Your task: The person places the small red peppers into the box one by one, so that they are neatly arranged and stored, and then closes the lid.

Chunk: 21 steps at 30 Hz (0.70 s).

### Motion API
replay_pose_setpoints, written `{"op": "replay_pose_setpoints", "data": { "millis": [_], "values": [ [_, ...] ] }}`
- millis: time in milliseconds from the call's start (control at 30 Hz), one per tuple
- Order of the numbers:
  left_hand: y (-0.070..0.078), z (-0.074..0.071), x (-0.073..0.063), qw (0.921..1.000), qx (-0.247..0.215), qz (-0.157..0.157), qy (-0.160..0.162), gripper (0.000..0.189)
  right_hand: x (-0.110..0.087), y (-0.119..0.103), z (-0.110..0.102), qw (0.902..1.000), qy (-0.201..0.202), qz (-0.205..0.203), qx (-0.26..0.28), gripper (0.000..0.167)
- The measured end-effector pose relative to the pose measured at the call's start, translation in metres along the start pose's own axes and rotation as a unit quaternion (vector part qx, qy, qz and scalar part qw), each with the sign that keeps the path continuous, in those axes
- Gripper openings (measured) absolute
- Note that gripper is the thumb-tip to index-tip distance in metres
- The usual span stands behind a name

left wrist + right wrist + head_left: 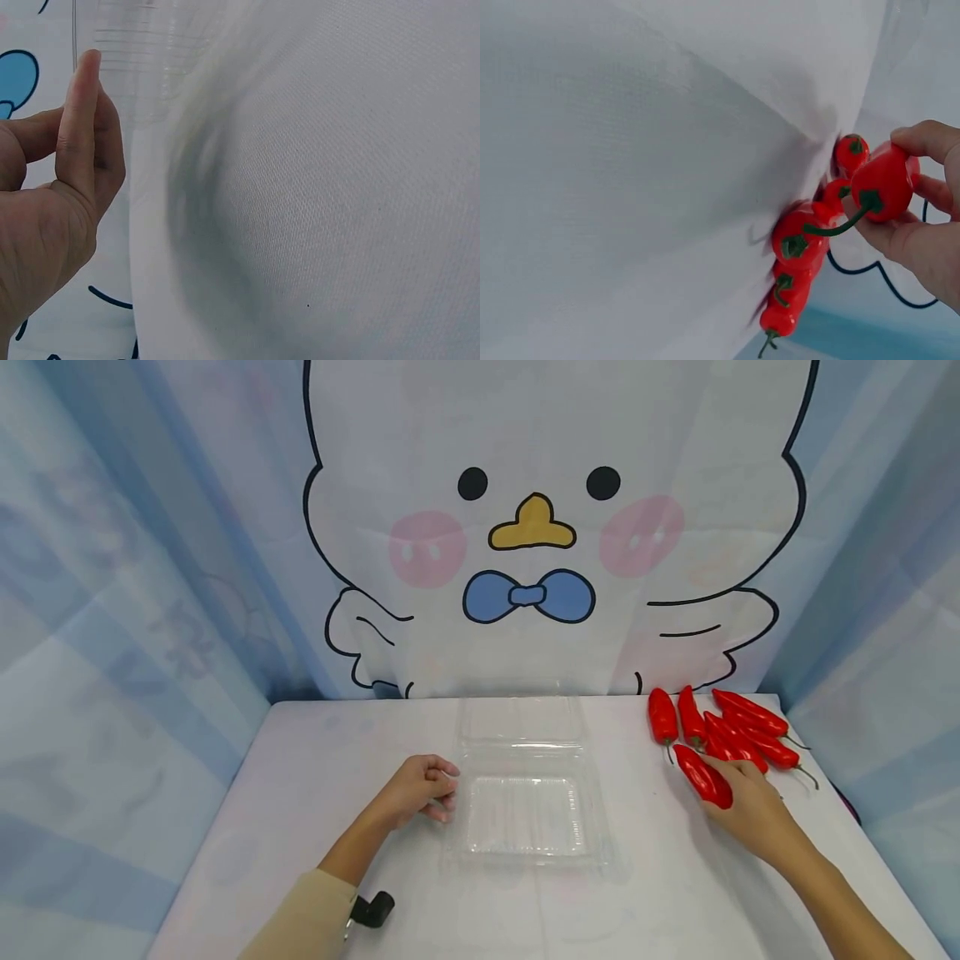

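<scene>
My right hand (750, 802) grips a red chili pepper (702, 775) between thumb and fingers, at the near side of a pile of red chili peppers (735, 739). In the right wrist view the held pepper (885, 181) shows its green stem toward the camera, raised off the table. A clear plastic clamshell box (525, 818) lies opened in the middle, its lid (520, 720) folded back toward the wall. Beside the box's left edge is my left hand (423, 789), fingers loosely bent. The left wrist view shows its fingers (77, 142) fairly straight next to the clear plastic.
A white cloth covers the table (337, 735). Behind it hangs a curtain (525, 652) printed with a cartoon bird, and blue-and-white curtains (150, 652) close off both sides. A black device (372, 910) sits at the left wrist.
</scene>
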<state>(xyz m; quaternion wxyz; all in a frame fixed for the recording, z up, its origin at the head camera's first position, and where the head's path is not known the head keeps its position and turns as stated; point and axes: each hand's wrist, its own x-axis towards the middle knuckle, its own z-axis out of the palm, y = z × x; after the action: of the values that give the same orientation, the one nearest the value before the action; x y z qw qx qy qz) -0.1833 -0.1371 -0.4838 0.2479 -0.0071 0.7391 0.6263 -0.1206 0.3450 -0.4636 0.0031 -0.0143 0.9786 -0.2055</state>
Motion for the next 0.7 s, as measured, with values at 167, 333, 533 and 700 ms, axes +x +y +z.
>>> {"op": "replay_pose_setpoints", "data": {
  "millis": [167,333,533,700],
  "values": [
    [0.001,0.002,-0.001,1.0,0.001,-0.006,0.002,0.026,0.0,-0.001,-0.003,0.9997,0.009,-0.022,0.01,0.089],
    [0.003,0.002,-0.002,1.0,0.003,-0.007,0.006,0.026,0.003,-0.005,-0.008,0.9989,0.019,-0.04,0.019,0.087],
    [0.001,0.002,-0.001,0.9999,0.006,-0.005,0.008,0.026,0.005,-0.011,-0.015,0.9967,0.031,-0.072,0.02,0.083],
    [0.0,0.002,0.001,0.9999,0.012,-0.003,0.009,0.026,0.006,-0.013,-0.019,0.9917,0.053,-0.114,0.027,0.08]
  ]
}}
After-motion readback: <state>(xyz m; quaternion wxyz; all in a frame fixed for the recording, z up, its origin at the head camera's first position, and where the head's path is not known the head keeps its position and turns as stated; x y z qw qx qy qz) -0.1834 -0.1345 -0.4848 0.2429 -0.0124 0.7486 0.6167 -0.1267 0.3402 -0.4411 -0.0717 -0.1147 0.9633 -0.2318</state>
